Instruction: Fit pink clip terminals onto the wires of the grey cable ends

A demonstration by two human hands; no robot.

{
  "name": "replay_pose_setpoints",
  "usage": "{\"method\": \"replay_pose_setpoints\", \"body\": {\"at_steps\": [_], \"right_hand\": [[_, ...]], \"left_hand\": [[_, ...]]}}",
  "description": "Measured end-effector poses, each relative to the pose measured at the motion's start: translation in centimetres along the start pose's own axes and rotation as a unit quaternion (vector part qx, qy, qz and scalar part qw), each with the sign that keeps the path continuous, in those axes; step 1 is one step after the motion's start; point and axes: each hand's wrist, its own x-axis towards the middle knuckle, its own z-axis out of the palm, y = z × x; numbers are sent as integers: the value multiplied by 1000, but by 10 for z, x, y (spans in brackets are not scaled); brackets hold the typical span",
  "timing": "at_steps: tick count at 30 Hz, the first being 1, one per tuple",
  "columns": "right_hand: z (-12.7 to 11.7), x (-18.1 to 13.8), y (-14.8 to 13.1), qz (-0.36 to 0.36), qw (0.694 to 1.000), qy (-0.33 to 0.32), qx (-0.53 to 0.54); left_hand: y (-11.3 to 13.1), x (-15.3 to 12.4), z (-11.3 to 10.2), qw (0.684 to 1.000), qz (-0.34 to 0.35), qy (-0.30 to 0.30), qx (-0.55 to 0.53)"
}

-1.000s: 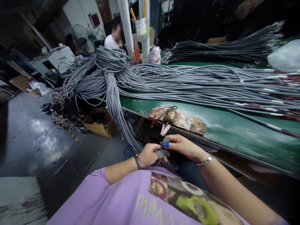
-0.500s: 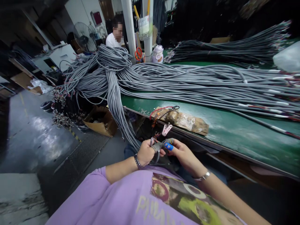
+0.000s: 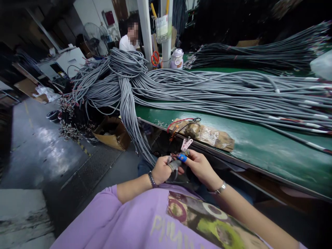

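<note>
My left hand (image 3: 163,169) is closed on the end of a grey cable, just off the bench's front edge. Its thumb wears a grey wrap, and thin stripped wires (image 3: 173,156) stick out above the fingers. My right hand (image 3: 198,162), with blue tape on a fingertip, pinches at those wires close beside the left thumb. The fingers hide most of the cable end. A pink clothespin-like clip (image 3: 186,144) stands just above the right fingers. Behind it, a wrapped cardboard-covered block (image 3: 207,134) lies on the bench edge with red and black leads (image 3: 178,122).
A long bundle of grey cables (image 3: 207,88) spans the green bench (image 3: 259,155) and hangs over its left end. Darker cables (image 3: 241,53) lie behind. A post holds orange-handled scissors (image 3: 155,58). An open cardboard box (image 3: 114,135) sits on the floor; a person (image 3: 128,39) is beyond.
My right hand has moved left and slightly up, its fingertips now at the wires by my left thumb. The left hand stays nearly in place; the view shifts slightly.
</note>
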Motion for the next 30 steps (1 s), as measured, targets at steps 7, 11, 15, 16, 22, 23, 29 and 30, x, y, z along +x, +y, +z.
{"method": "replay_pose_setpoints", "body": {"at_steps": [7,11,15,16,22,23,29,30], "right_hand": [[-1,0,1,-6,999,38,30],[-2,0,3,7,998,39,53],[-3,1,0,16,998,17,63],[-3,1,-2,18,998,-1,63],[0,0,-9,32,996,-65,57],[1,0,-9,33,996,-62,60],[0,0,2,32,997,3,63],[0,-1,4,42,996,-3,79]], "left_hand": [[1,2,2,995,-9,53,-89],[2,3,1,994,-16,54,-91],[4,2,0,996,-14,29,-82],[4,1,0,997,-14,17,-73],[6,-2,1,999,-26,-6,-39],[6,-2,1,999,-27,-2,-40],[6,0,1,998,-22,17,-49],[6,0,1,998,-21,17,-52]]}}
